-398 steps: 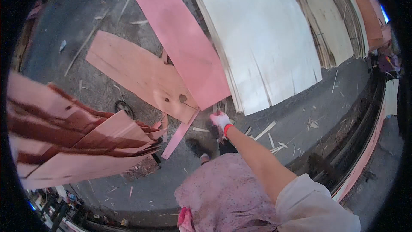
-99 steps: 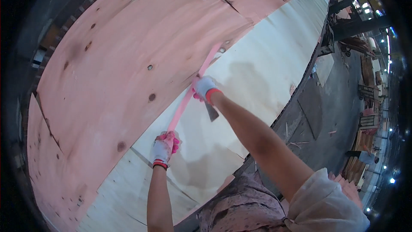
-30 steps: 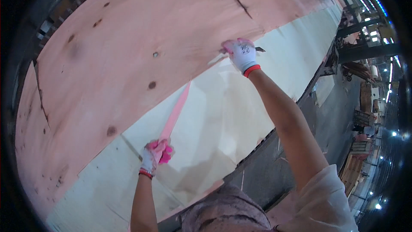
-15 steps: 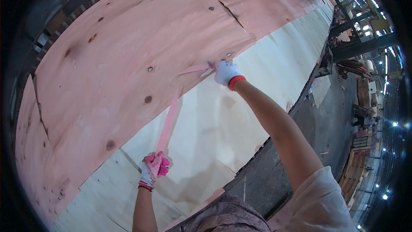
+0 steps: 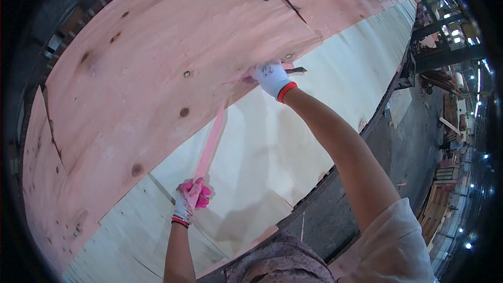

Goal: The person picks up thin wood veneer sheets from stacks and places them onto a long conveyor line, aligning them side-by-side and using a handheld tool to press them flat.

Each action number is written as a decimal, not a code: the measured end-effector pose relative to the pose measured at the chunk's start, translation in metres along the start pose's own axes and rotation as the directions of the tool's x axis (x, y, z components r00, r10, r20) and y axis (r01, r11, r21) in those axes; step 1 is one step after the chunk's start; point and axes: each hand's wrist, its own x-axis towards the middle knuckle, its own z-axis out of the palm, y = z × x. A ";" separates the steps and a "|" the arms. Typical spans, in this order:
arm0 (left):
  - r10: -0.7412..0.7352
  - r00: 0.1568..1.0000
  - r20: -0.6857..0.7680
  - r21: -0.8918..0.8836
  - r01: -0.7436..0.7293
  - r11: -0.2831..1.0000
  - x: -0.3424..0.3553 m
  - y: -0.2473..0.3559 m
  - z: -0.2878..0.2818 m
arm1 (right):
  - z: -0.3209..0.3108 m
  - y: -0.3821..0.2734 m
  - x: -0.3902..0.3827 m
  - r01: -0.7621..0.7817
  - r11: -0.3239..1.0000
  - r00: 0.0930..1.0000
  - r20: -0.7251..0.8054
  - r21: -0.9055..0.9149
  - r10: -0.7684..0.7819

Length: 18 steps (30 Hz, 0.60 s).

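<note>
My left hand [image 5: 192, 199], in a pink-stained white glove, is closed around the lower end of a narrow pink veneer strip [image 5: 210, 144]. The strip slants up over pale wood to the edge of a large pink-coated veneer sheet [image 5: 126, 120]. Farther off, my right hand [image 5: 270, 77], in a white glove with a red cuff, is closed at that same edge. From its right side pokes a thin dark-tipped strip [image 5: 297, 70], with some pink beside it. The right fingertips are mostly hidden by the hand's back.
Pale veneer [image 5: 346, 73] lies beside the pink sheet, running along the near side of the stack. Past the stack's dark edge [image 5: 367, 128] is a grey floor [image 5: 387, 152]. Stacked boards [image 5: 434, 207] and dark beams [image 5: 445, 58] stand at the right.
My right hand has turned and shifted slightly, and a dark tip now shows at its right. My left hand stays on the pink strip, nearly still. The view has shifted a little.
</note>
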 end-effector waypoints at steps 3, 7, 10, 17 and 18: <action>-0.013 1.000 0.016 -0.010 0.013 1.000 -0.001 -0.002 -0.001 | 0.023 0.011 -0.008 0.140 0.989 0.973 -0.191 0.035 -0.131; 0.010 0.999 -0.031 -0.031 -0.011 0.999 0.002 -0.007 -0.002 | 0.036 0.028 -0.012 0.339 0.932 0.888 -0.370 0.127 -0.273; -0.003 1.000 -0.031 -0.062 0.001 0.998 0.002 -0.008 -0.004 | 0.026 0.036 -0.014 0.420 0.905 0.829 -0.433 0.065 -0.354; -0.018 1.000 0.013 -0.092 0.019 0.996 0.005 -0.005 -0.003 | 0.026 0.021 -0.026 0.237 0.963 0.952 -0.230 0.127 -0.204; -0.014 1.000 0.016 -0.094 0.015 0.995 0.005 -0.009 -0.004 | 0.021 0.010 -0.026 0.133 0.983 0.976 -0.190 0.127 -0.107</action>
